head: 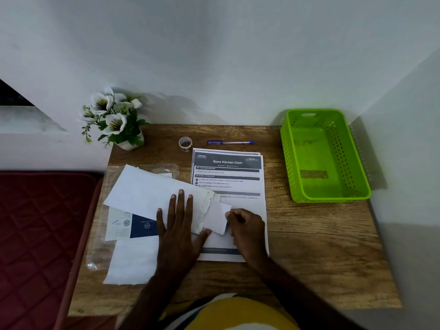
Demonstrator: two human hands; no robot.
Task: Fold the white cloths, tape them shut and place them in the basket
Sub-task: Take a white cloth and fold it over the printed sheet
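Observation:
A white cloth lies slanted across the middle of the wooden table, folded into a long strip. My left hand presses flat on its right half, fingers spread. My right hand pinches the small folded end flap at the cloth's right end. A second white cloth lies flat near the front left edge, partly under my left forearm. The green perforated basket stands at the back right with no cloth in it. A small roll of tape stands at the back centre.
A printed instruction sheet lies under the cloth's right end. A blue pen lies beside the tape roll. A pot of white flowers stands at the back left corner. A blue-and-white card in a clear bag lies on the left. A red cushion adjoins the table's left side.

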